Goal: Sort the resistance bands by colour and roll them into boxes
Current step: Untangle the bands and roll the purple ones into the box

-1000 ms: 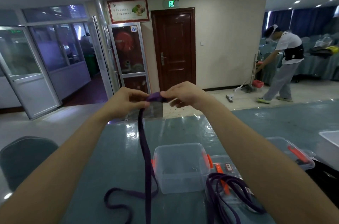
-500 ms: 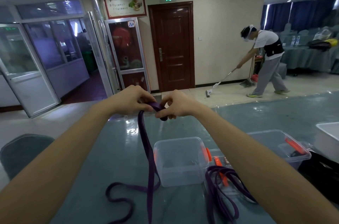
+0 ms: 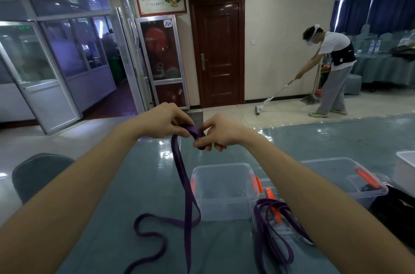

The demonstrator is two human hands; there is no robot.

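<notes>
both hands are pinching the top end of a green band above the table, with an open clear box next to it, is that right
Not quite: the band is purple, not green, as the head view shows. The rest holds: the left hand and right hand pinch its top end above the table, and the open clear box sits next to it.

Raised purple band point(image 3: 184, 184), top end coiled, trails to desk point(image 3: 134, 184); 2nd purple band point(image 3: 260, 224) lies beside open clear box point(image 3: 224, 206).
</notes>
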